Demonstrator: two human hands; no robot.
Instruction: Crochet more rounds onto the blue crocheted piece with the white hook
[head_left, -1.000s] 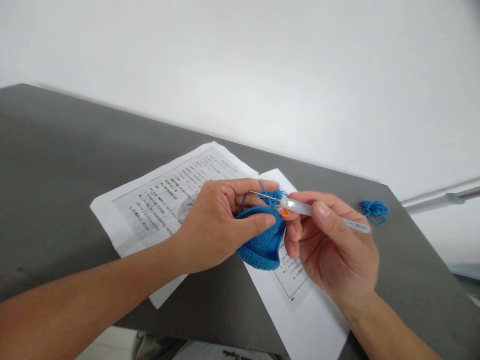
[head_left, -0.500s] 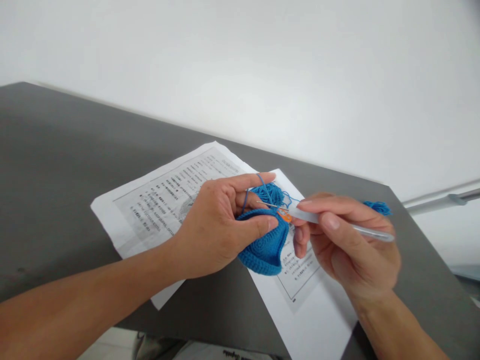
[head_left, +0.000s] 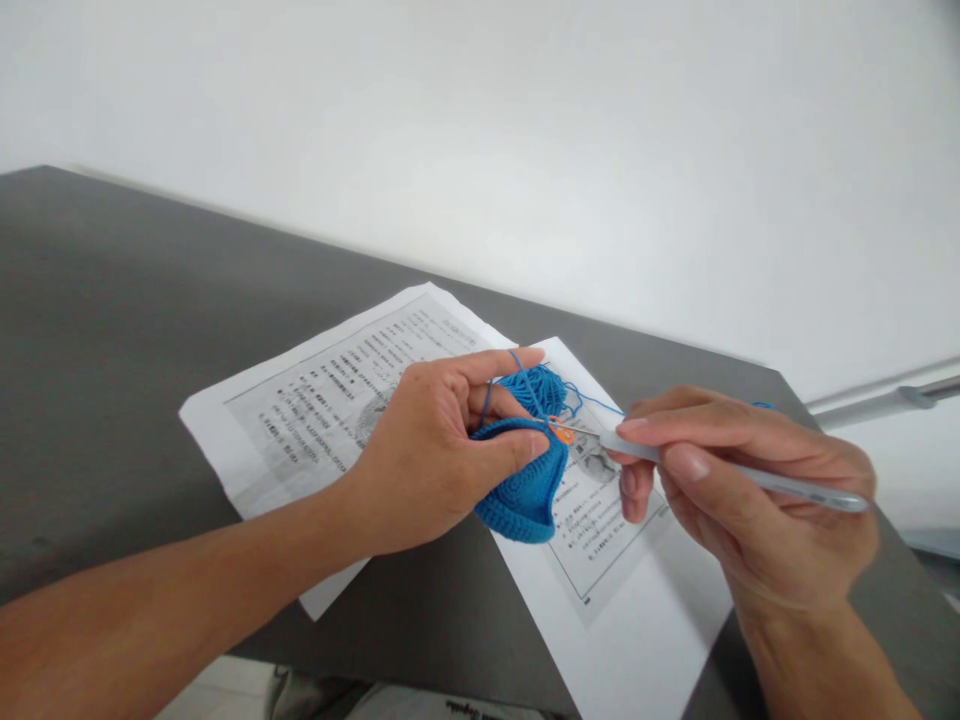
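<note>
My left hand [head_left: 457, 440] pinches a blue crochet piece [head_left: 525, 495] between thumb and fingers, with the index finger stretched out and blue yarn [head_left: 517, 365] looped over it. My right hand [head_left: 750, 490] grips the grey handle of a crochet hook [head_left: 810, 487] like a pen. The hook's thin metal shaft points left, its tip at the top edge of the piece. Right by the tip an orange stitch marker [head_left: 561, 432] hangs at the edge. Behind my left fingers lies a loose bundle of blue yarn [head_left: 546, 390].
Two printed sheets lie under my hands, a left sheet [head_left: 300, 420] and a right sheet [head_left: 600, 640]. They rest on a dark grey table [head_left: 150, 290] against a white wall [head_left: 480, 130]. A metal rail [head_left: 900, 397] runs at the far right.
My right hand has drawn the crochet hook back to the right, so its tip now sits at the piece's edge. It now covers most of the blue tuft at the right.
</note>
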